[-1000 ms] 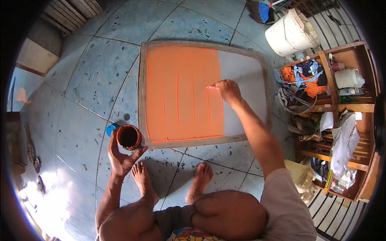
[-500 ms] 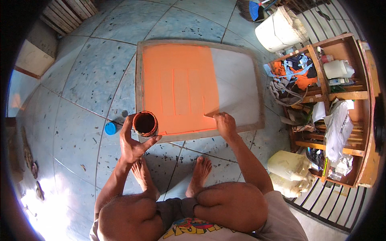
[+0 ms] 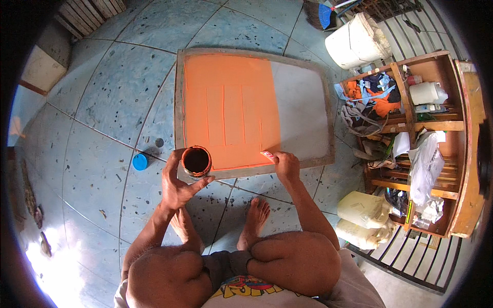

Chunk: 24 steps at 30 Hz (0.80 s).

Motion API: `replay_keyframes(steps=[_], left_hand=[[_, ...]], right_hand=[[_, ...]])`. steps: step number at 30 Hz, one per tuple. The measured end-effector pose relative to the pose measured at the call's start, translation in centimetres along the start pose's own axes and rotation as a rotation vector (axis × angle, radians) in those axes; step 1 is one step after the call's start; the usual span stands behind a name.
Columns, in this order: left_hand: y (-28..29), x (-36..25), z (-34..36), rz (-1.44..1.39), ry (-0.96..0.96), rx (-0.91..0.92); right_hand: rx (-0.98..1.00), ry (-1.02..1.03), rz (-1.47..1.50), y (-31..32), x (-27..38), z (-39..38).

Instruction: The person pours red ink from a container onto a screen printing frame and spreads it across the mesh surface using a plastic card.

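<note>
A round jar (image 3: 196, 160) with an orange-smeared rim and a dark inside is in my left hand (image 3: 177, 182), its fingers wrapped round it. It is held over the near left corner of a framed screen (image 3: 305, 110). My right hand (image 3: 287, 167) pinches a small flat card (image 3: 267, 155), red and white with orange on it, at the near edge of the screen. Orange coating (image 3: 233, 110) covers the left and middle of the screen, with several raised lines running along it. The right part of the mesh is pale grey. Whether the card touches the screen, I cannot tell.
A blue cap (image 3: 139, 162) lies on the tiled floor (image 3: 97, 154) left of the jar. To the right stand a wooden shelf (image 3: 447, 124) with rags and bottles, a white bucket (image 3: 354, 43) and yellowish jugs (image 3: 363, 209). A broom (image 3: 319, 15) is at the far side.
My left hand and the jar have shifted slightly right. The card in my right hand has turned, so its printed red and white face now shows.
</note>
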State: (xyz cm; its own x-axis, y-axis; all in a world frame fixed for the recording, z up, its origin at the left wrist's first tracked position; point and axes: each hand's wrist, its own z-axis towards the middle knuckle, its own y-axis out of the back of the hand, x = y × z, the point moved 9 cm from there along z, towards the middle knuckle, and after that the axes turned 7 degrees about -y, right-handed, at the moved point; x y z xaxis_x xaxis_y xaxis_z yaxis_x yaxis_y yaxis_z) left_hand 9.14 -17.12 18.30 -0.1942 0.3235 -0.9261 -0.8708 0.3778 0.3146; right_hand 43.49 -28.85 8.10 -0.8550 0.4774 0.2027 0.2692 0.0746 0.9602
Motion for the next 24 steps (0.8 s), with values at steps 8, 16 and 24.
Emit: replay_keyframes(steps=[8, 16, 24], left_hand=[[-2.4, 2.7, -0.4, 0.025, 0.072, 0.032], [-9.8, 5.6, 0.3, 0.156, -0.002, 0.18], [-10.9, 0.0, 4.5, -0.031, 0.0, 0.203]], right_hand=[[0.344, -0.545, 1.127, -2.9, -4.3, 1.2], [0.408, -0.486, 1.501, 3.5, 4.5, 0.6], [0.015, 0.295, 1.258, 15.6, 10.6, -1.3]])
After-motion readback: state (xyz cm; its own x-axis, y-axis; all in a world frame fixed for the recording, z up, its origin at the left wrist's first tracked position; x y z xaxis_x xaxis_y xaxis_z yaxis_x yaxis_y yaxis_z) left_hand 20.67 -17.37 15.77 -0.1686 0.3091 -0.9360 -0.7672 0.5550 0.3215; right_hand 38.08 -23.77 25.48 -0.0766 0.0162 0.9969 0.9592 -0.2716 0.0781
